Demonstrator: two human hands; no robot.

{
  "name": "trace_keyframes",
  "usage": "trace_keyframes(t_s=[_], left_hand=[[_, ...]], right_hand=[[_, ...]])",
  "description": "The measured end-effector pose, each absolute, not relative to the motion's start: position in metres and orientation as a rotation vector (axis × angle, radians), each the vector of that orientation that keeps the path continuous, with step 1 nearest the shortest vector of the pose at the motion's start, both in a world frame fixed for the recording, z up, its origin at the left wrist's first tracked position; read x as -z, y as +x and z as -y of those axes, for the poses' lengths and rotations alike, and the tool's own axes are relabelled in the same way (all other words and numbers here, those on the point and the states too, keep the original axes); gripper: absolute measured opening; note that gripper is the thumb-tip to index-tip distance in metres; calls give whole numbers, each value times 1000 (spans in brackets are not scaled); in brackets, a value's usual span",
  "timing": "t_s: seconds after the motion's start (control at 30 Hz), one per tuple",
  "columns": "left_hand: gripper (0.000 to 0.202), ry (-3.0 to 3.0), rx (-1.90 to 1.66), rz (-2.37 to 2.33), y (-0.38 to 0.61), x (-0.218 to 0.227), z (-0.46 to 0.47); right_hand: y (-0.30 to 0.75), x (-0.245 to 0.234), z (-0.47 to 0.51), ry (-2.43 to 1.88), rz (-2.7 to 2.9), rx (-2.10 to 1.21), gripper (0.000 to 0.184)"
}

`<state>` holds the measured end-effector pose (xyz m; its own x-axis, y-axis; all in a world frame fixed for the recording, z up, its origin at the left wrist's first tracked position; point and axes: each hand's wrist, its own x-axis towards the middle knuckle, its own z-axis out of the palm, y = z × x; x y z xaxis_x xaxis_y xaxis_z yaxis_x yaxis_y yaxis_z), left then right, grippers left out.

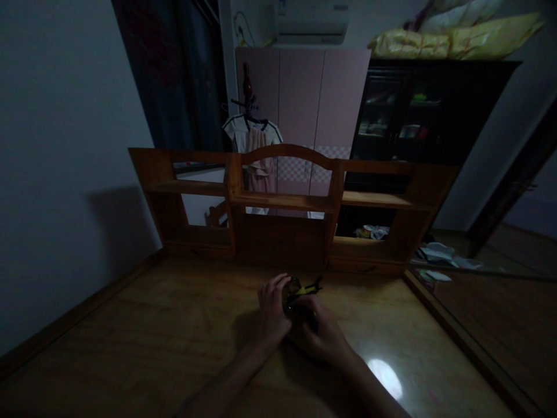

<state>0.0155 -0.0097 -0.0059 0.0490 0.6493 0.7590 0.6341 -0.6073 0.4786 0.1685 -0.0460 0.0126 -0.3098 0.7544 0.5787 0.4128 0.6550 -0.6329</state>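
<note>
Above the wooden board, near its middle, my two hands are close together. My left hand [273, 306] curls its fingers around the side of a small, dark, glossy rounded object [290, 291]. From its right side a yellow and black piece [310, 288] sticks out, its dark end forked. My right hand [324, 330] is closed, thumb and fingers pressed together, just below the yellow piece. A dark part shows by its fingers, but the dim light and the fingers hide what it grips. The exact kind of the glossy object cannot be made out.
A wooden shelf unit [282, 202] with several compartments stands along the board's far edge. The wooden board [143, 342] has a raised rim [461, 342] at right and a wall [73, 174] at left. Beyond are a pink wardrobe [300, 98] and a dark cabinet [456, 104].
</note>
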Motion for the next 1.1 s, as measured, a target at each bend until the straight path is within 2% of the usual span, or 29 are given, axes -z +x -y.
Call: trace_keyframes(t_s=[0.3, 0.5, 0.77, 0.9, 1.1], left_hand=[[68, 2388, -1460, -1285, 7, 3, 16], [72, 2430, -1346, -1249, 3, 6, 17], [73, 2575, -1343, -1295, 1, 4, 21], [77, 2540, -1294, -1227, 2, 1, 21], [72, 2392, -1288, -1149, 2, 1, 19]], right_hand=[[173, -10, 43, -932, 1964, -536, 21], [173, -19, 48, -996, 1901, -653, 21], [163, -16, 46, -970, 1678, -987, 24], [156, -8, 48, -996, 1653, -824, 26], [156, 3, 48, -981, 1790, -500, 26]])
